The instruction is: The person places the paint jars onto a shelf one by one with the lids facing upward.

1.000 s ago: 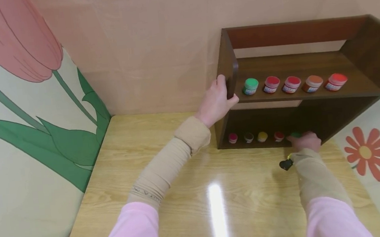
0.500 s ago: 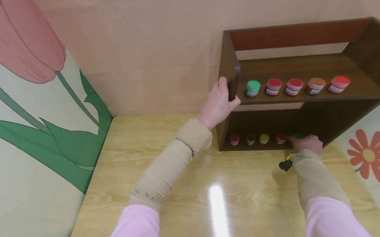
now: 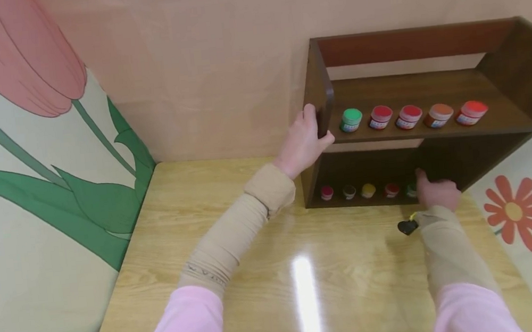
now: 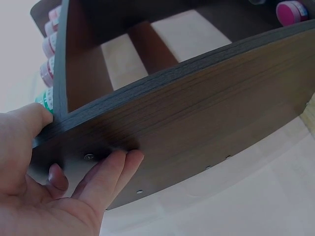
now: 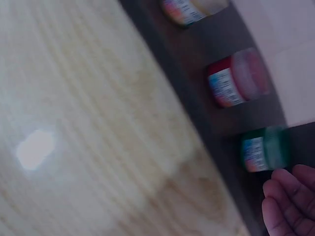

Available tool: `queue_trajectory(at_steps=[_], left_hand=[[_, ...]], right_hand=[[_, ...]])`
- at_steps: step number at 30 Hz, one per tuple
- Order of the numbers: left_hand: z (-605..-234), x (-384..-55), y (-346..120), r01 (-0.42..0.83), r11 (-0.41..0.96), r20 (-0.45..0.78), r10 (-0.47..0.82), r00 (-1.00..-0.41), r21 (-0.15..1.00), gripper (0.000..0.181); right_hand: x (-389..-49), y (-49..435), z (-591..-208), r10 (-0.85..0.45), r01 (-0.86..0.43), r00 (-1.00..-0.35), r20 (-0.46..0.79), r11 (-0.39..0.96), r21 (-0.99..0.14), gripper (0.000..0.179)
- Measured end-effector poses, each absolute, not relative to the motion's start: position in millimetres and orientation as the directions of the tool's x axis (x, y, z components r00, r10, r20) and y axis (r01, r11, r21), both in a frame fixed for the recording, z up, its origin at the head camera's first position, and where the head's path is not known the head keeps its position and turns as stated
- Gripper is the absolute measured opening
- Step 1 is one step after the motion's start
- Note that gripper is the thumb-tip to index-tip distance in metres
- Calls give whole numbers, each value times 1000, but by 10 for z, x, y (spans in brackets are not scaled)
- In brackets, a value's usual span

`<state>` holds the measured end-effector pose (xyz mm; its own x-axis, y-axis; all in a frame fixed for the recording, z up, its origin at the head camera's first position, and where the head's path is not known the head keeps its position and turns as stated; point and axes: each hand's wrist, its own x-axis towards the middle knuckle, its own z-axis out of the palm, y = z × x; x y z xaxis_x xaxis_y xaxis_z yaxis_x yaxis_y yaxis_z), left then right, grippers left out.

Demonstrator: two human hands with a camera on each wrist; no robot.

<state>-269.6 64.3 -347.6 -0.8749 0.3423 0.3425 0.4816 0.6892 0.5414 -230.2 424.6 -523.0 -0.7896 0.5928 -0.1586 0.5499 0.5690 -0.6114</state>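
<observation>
My left hand (image 3: 303,142) grips the left side panel of a dark brown wooden shelf (image 3: 431,137); in the left wrist view its thumb wraps the panel's front edge and the fingers (image 4: 114,169) lie along the outer face. At the lower level, my right hand (image 3: 438,193) is just right of a dark green paint jar (image 5: 266,150). The right fingers (image 5: 290,199) are loosely bent, close to the jar, and hold nothing visible; its thumb is out of the right wrist view. Left of that jar stand a red jar (image 3: 392,190), a yellow jar (image 3: 368,191), a dark jar (image 3: 349,192) and a magenta jar (image 3: 327,192).
On the upper board stand a green-lidded jar (image 3: 351,120) and several red and orange jars (image 3: 409,117) in a row. The shelf stands on a wooden table (image 3: 241,307) against a beige wall covering (image 3: 200,87). A black tag (image 3: 407,226) hangs at the right cuff.
My right hand has let go of the dark green jar and shifted slightly right, leaving the jar in view on the lower board. The left hand keeps its grip on the panel.
</observation>
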Motion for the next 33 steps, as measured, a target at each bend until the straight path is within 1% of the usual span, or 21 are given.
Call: queue_trajectory(at_steps=[3,7,9,11,16,20,23,29,33], left_hand=[[-3472,-2695,643,486,684,350,341,-872,544,43],[-3463,-2694,645,485,679,350,339,-873,551,43],[-3458,-2693,646,482,679,346,338,-875,554,43],[-3456,-2692,648,477,679,343,335,-878,559,44],[-3463,-2693,652,468,681,335,329,-883,564,43],[-3475,-2688,656,467,677,336,327,-883,569,42],[-3484,-2680,658,468,667,340,324,-883,580,40],[-3506,-2674,641,480,650,354,327,-876,589,41],[-3501,-2665,579,500,617,339,367,-866,608,45]], right_hand=[[-2323,4274,-5187,607,516,-788,-104,558,-650,96],[-2355,4291,-5108,624,432,-781,27,571,-698,73],[-2377,4297,-5063,634,407,-768,87,590,-697,63],[-2378,4299,-5000,620,375,-775,121,607,-701,58],[-2392,4311,-4889,597,332,-788,148,615,-715,55],[-2437,4346,-4879,600,340,-787,145,618,-709,54],[-2446,4335,-4871,574,322,-805,150,636,-702,54],[-2365,4115,-4738,505,219,-833,225,675,-705,49],[-2242,3882,-4572,457,151,-851,257,682,-716,44]])
